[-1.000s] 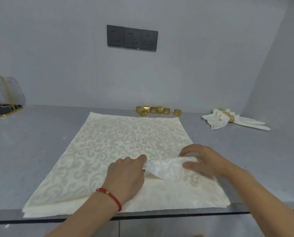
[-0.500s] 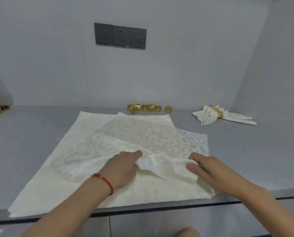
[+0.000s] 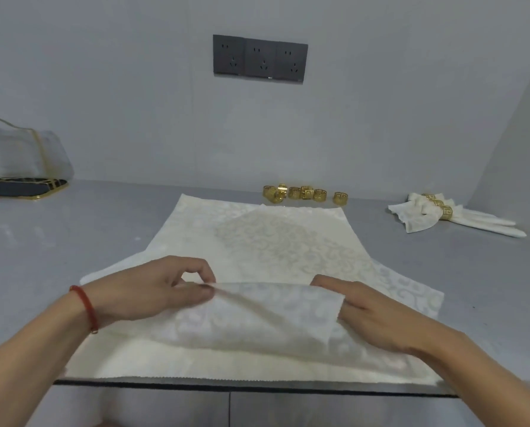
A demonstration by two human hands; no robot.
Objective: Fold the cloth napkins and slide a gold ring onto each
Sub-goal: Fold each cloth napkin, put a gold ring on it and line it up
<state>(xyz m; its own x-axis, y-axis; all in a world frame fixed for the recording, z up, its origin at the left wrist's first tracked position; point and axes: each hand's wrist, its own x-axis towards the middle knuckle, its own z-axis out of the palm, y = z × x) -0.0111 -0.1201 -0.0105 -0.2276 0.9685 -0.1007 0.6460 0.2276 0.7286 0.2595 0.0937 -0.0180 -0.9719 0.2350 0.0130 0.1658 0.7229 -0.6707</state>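
Two hands [image 3: 152,291], seven loose gold rings [image 3: 294,192], three ringed napkins [image 3: 436,212], three sockets [image 3: 260,59]
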